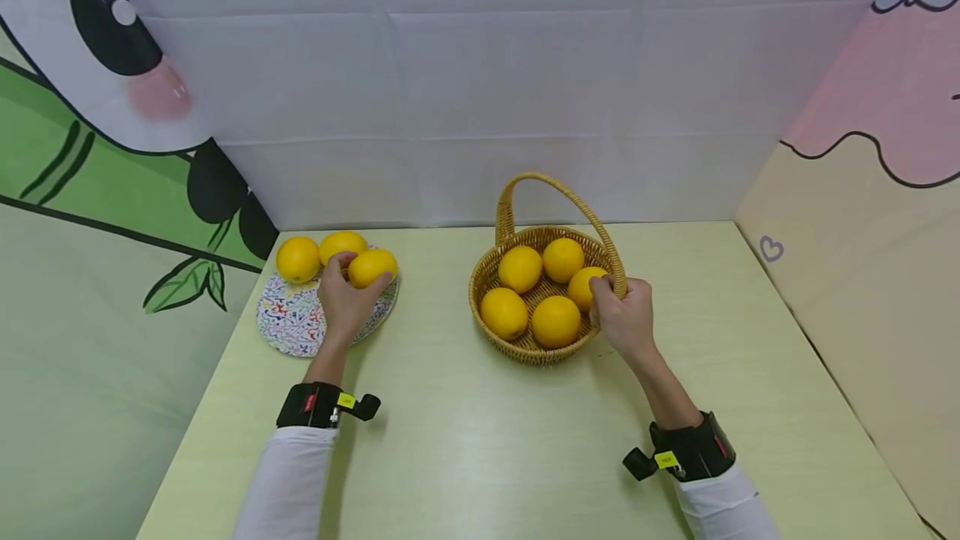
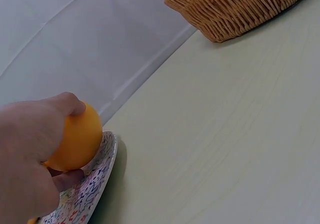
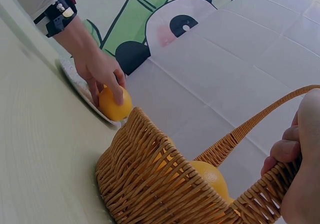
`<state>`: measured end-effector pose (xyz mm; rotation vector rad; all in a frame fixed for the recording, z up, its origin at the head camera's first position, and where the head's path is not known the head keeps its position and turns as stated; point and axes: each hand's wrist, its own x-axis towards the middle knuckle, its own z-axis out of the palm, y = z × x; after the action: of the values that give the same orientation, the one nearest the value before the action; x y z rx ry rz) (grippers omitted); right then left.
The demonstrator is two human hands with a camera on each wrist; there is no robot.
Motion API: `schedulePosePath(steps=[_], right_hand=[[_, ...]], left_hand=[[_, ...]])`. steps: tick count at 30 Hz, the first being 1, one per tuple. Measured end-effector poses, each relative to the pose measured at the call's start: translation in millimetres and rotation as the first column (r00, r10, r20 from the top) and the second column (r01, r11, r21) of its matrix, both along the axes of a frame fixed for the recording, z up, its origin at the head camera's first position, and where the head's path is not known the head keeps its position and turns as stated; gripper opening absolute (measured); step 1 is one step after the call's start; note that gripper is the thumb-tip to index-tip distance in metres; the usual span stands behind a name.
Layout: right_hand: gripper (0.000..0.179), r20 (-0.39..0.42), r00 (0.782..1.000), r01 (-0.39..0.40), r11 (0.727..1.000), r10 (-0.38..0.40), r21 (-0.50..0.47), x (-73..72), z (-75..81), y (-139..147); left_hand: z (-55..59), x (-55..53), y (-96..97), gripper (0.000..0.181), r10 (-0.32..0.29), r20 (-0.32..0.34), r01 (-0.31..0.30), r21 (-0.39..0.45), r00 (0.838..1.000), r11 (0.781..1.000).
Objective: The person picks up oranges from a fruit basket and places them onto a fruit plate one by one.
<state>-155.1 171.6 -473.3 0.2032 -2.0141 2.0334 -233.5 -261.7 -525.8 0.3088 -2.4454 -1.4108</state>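
Observation:
My left hand [image 1: 347, 300] pinches an orange [image 1: 372, 268] between thumb and fingers at the right side of a speckled plate [image 1: 291, 319]. Two more oranges, one at the far left [image 1: 297, 260] and one behind the hand [image 1: 342, 245], sit on that plate. With curled fingers my right hand [image 1: 627, 315] grips the wicker basket [image 1: 480, 307] where its handle [image 1: 558, 184] meets the right rim. Several oranges [image 1: 556, 322] lie inside the basket. In the left wrist view, the held orange [image 2: 80, 139] is right above the plate's edge [image 2: 107, 169].
Both things stand on a pale table [image 1: 480, 440], plate at left and basket right of centre. A white cloth wall [image 1: 480, 90] rises behind the table's back edge. Printed cloth panels flank it, a green one [image 1: 67, 315] at left and a beige-pink one [image 1: 855, 257] at right.

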Motion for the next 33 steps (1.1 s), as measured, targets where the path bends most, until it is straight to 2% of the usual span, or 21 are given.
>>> schedulePosePath(steps=[13,19,33], right_hand=[[0.054,0.002,1.000,0.011,1.000,-0.011,0.015,-0.7,-0.7,0.4],[0.054,-0.001,1.000,0.005,1.000,-0.005,0.008,-0.4,-0.1,0.1],[0.053,-0.013,1.000,-0.006,1.000,0.006,0.012,-0.5,-0.9,0.5]], left_hand=[[-4.7,-6.1,1.8,0.078,0.018,-0.024,-0.018,-0.018,1.000,1.000],[-5.2,-4.4,2.5,0.080,0.025,-0.009,-0.026,-0.018,1.000,1.000],[-6.6,-1.3,2.6,0.079,0.036,-0.015,-0.038,-0.093,0.999,0.995]])
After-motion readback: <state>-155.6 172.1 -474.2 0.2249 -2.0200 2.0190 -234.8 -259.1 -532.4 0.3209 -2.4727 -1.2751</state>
